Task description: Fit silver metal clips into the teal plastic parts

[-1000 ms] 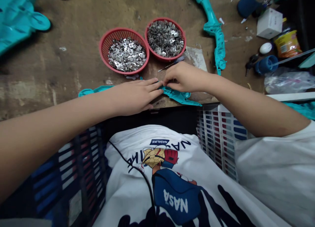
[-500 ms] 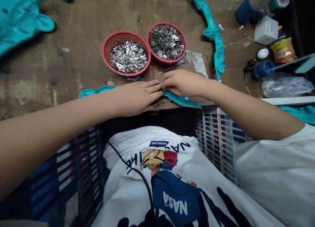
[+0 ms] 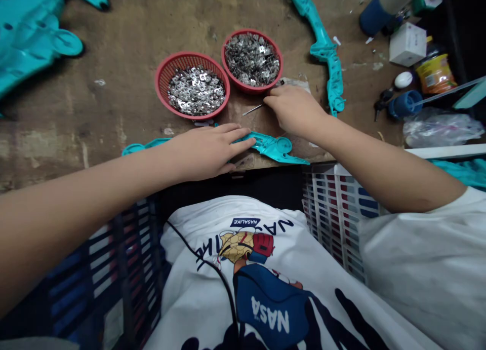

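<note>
My left hand (image 3: 212,150) lies flat, fingers stretched out, over a long teal plastic part (image 3: 275,146) along the table's near edge. The palm hides the part's middle; both ends show. Just behind it, my right hand (image 3: 298,109) is closed around the handle of a small screwdriver (image 3: 252,110), whose thin metal shaft points left out of the fingers. Most of the handle is covered. Near the hands stand two red plastic baskets, the left basket (image 3: 158,86) and the right basket (image 3: 280,56), filled with small metal clips (image 3: 195,92).
Another slim teal part (image 3: 322,41) lies to the right, and a large teal panel (image 3: 30,41) at the far left. A white box (image 3: 408,45), blue cup (image 3: 405,106) and plastic bag (image 3: 442,127) stand at the right. A white crate (image 3: 334,208) is below the table edge.
My right hand has left the teal part and moved up and right onto the screwdriver's handle. My left hand stays on the part. The right basket appears shifted slightly.
</note>
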The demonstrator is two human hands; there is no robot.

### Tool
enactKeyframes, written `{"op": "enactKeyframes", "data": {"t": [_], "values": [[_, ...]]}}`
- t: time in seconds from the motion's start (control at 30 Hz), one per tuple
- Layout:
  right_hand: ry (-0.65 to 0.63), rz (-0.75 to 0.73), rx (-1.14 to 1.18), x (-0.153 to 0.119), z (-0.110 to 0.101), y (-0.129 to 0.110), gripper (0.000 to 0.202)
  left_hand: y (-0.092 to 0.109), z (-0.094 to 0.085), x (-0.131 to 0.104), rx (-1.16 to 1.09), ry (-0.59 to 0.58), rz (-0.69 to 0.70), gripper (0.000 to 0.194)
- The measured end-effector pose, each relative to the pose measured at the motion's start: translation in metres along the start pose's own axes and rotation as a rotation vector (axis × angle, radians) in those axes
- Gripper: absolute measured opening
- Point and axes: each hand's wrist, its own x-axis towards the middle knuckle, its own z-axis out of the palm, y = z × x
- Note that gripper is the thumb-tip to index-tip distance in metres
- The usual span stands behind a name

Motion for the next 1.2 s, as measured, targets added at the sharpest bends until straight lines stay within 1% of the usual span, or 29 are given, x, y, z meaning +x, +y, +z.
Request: {"op": "enactKeyframes", "data": {"t": [0.07,0.13,0.17,0.23,0.27,0.33,0.4,0.43,0.53,0.6,0.73,0.8,0.87,0.97,1.07,1.1,1.2], "values": [[0.053,0.101,-0.156,0.001,0.005,0.004,0.042,-0.002,0.000,0.000,0.005,0.022,-0.023,0.082],[0.067,0.151,-0.241,0.002,0.004,0.008,0.036,-0.004,0.001,0.000,0.003,0.054,-0.046,0.078],[0.066,0.150,-0.223,0.003,0.000,0.009,0.031,-0.005,0.001,0.001,-0.006,0.074,-0.065,0.074],[0.060,0.122,-0.116,0.001,-0.012,0.006,0.023,-0.008,0.001,0.003,-0.029,0.114,-0.113,0.066],[0.043,0.104,-0.054,-0.001,-0.020,0.001,0.022,-0.009,0.000,0.004,-0.034,0.132,-0.133,0.061],[-0.032,0.069,0.045,-0.005,-0.035,-0.014,0.024,-0.011,-0.004,0.004,-0.037,0.171,-0.143,0.050],[-0.129,0.058,0.084,-0.008,-0.048,-0.034,0.024,-0.010,-0.010,0.003,-0.043,0.222,-0.125,0.041],[-0.174,0.063,0.079,-0.009,-0.051,-0.043,0.024,-0.008,-0.013,0.003,-0.051,0.249,-0.115,0.039],[-0.258,0.091,0.017,-0.008,-0.056,-0.064,0.024,-0.001,-0.014,0.002,-0.065,0.329,-0.092,0.048],[-0.264,0.097,-0.008,-0.006,-0.055,-0.069,0.026,0.004,-0.009,0.004,-0.064,0.365,-0.083,0.058],[-0.193,0.060,0.015,-0.006,-0.049,-0.059,0.026,0.004,0.004,0.006,-0.095,0.369,-0.094,0.072],[-0.144,0.038,0.034,-0.007,-0.043,-0.051,0.023,0.001,0.008,0.006,-0.120,0.358,-0.102,0.075],[-0.123,0.037,0.039,-0.008,-0.036,-0.044,0.021,-0.003,0.012,0.006,-0.133,0.335,-0.107,0.076],[-0.118,0.061,0.014,-0.006,-0.030,-0.042,0.018,-0.010,0.020,0.008,-0.160,0.317,-0.109,0.079],[-0.114,0.070,-0.035,-0.003,-0.039,-0.056,0.016,-0.018,0.028,0.011,-0.195,0.325,-0.091,0.085],[-0.136,0.086,-0.065,-0.002,-0.044,-0.064,0.018,-0.020,0.029,0.013,-0.198,0.321,-0.080,0.087],[-0.269,0.177,-0.182,0.000,-0.061,-0.092,0.032,-0.022,0.029,0.017,-0.182,0.294,-0.067,0.086]]}}
